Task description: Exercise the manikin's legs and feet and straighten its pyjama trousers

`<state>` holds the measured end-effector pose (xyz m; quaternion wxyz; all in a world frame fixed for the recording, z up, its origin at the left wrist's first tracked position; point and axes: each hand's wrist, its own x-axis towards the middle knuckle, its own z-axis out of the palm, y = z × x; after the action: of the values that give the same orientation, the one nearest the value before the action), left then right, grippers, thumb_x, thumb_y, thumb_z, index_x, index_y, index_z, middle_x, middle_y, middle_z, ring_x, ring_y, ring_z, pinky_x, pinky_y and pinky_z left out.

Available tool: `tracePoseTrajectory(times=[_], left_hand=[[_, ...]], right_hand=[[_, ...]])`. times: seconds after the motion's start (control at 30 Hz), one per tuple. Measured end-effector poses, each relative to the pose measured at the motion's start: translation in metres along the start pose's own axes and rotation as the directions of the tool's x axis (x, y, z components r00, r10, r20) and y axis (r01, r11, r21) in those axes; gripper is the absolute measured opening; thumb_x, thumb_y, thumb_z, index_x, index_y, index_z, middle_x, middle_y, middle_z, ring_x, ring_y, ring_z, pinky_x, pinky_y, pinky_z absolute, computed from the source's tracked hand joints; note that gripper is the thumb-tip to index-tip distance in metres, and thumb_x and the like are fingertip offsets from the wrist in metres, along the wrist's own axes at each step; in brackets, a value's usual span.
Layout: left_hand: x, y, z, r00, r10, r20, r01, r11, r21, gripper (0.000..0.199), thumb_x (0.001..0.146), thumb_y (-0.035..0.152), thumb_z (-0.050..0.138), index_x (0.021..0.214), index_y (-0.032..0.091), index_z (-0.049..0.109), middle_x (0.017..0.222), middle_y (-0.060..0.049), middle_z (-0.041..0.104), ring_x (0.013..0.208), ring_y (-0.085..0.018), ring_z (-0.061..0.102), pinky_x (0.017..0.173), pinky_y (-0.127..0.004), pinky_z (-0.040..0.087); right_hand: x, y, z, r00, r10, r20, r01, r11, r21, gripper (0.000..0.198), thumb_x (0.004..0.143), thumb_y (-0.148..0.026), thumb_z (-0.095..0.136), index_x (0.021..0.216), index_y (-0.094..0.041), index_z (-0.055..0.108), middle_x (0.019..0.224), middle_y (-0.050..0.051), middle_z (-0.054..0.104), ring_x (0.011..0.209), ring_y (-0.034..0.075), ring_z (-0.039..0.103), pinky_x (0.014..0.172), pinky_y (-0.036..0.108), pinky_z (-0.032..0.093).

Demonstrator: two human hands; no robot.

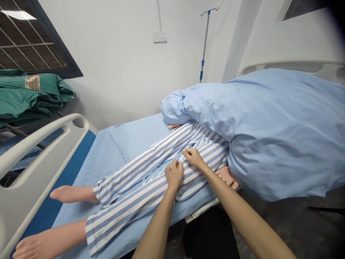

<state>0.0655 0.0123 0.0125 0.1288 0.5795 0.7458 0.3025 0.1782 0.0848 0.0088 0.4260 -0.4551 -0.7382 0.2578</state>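
A figure that looks like a care manikin lies on the bed in blue-and-white striped trousers (134,201). Over the near thigh, my left hand (174,175) is closed in a fist against the trouser cloth. My right hand (193,157) pinches the same striped fabric a little higher, near the crotch. The fingertips of both hands are partly hidden. Bare feet, a near one (35,244) and a far one (67,194), stick out of the trouser legs. One manikin hand (226,175) rests beside the near hip.
A light blue quilt (269,122) is heaped over the manikin's upper body and hangs over the near edge. The bed's footboard (54,144) rises at left, with folded green cloth (32,93) beyond it. An IV pole (206,43) stands by the wall.
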Motion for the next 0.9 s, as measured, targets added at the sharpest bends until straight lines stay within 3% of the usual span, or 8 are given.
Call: tracePoseTrajectory(times=[0.43,0.57,0.67,0.8,0.9], left_hand=[[-0.002,-0.001,-0.010,0.989,0.119,0.089,-0.115,0.992,-0.046,0.028,0.075,0.032,0.039,0.050,0.019,0.044,0.051,0.004,0.046,0.053,-0.009,0.038,0.052,-0.023,0.023],[0.004,0.013,-0.008,0.982,0.186,0.015,-0.179,0.965,-0.191,0.033,0.078,0.035,0.035,0.051,0.019,0.045,0.050,0.003,0.046,0.053,-0.009,0.040,0.054,-0.022,0.027],[0.011,0.029,0.002,0.988,0.133,-0.078,-0.151,0.944,-0.295,0.042,0.083,0.041,0.025,0.059,0.019,0.052,0.055,0.001,0.053,0.056,-0.011,0.045,0.056,-0.022,0.030],[0.013,0.040,0.017,0.998,0.040,-0.054,-0.052,0.964,-0.262,0.049,0.085,0.043,0.018,0.078,0.021,0.061,0.072,-0.005,0.064,0.068,-0.016,0.053,0.062,-0.026,0.033],[0.011,0.036,0.021,0.996,0.075,-0.037,-0.081,0.974,-0.213,0.050,0.086,0.041,0.015,0.094,0.023,0.061,0.086,-0.006,0.066,0.077,-0.018,0.056,0.066,-0.027,0.034]], right_hand=[[-0.002,-0.003,0.002,0.997,0.024,-0.074,-0.024,1.000,-0.004,0.035,0.069,-0.033,0.047,0.049,-0.017,0.024,0.047,-0.006,0.023,0.047,0.006,0.024,0.047,0.020,0.022],[0.000,-0.002,0.001,0.996,0.029,-0.083,-0.029,1.000,0.004,0.034,0.068,-0.033,0.048,0.049,-0.017,0.024,0.046,-0.006,0.024,0.047,0.006,0.025,0.046,0.020,0.022],[0.002,0.001,0.000,0.995,0.042,-0.087,-0.040,0.999,0.021,0.033,0.072,-0.033,0.043,0.049,-0.017,0.025,0.046,-0.005,0.026,0.047,0.007,0.025,0.046,0.020,0.022],[0.002,0.002,0.001,0.992,0.052,-0.116,-0.050,0.999,0.017,0.035,0.076,-0.035,0.039,0.050,-0.017,0.026,0.047,-0.005,0.026,0.048,0.007,0.025,0.046,0.021,0.021],[-0.001,-0.001,0.001,0.990,0.051,-0.128,-0.056,0.998,-0.032,0.036,0.078,-0.037,0.038,0.050,-0.017,0.026,0.047,-0.005,0.026,0.048,0.007,0.025,0.047,0.021,0.021]])
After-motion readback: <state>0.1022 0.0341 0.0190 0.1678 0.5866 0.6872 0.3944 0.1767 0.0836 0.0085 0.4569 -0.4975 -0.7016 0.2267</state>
